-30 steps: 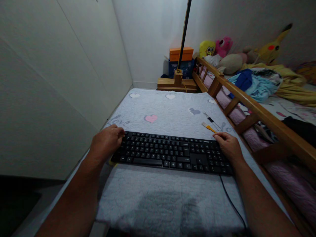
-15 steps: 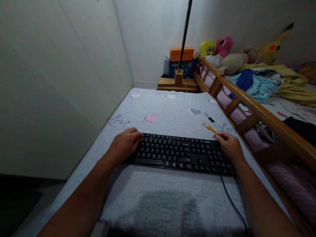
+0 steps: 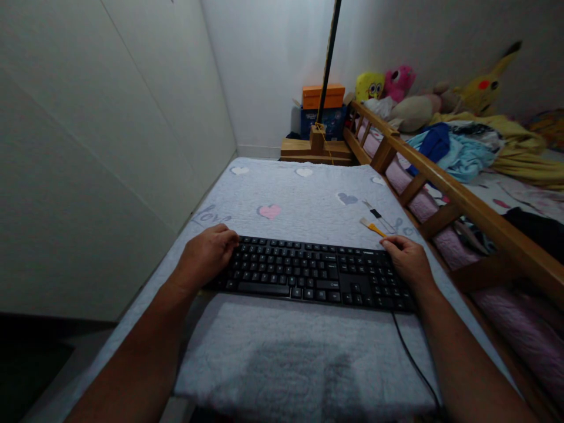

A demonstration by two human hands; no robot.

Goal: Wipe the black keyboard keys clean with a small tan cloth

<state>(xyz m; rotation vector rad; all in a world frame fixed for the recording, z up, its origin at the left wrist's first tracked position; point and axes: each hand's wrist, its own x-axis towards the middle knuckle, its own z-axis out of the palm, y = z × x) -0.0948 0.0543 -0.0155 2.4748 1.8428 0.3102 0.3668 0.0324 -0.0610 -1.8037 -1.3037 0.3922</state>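
A black keyboard lies across a grey blanket printed with hearts. My left hand grips the keyboard's left end, fingers curled over its top corner. At the right end my right hand holds the keyboard's far corner, fingers curled. The keyboard's black cable runs off its right side toward me. A small brush with an orange handle and a thin black-and-metal tool lie on the blanket just beyond my right hand.
A white wall runs along the left. A wooden bed rail borders the right, with clothes and plush toys behind it. At the far end stand a black pole on a wooden base and orange and blue boxes.
My left hand slid right along the keyboard's left end half a second ago, then came back a little to the left. The right hand has stayed put.
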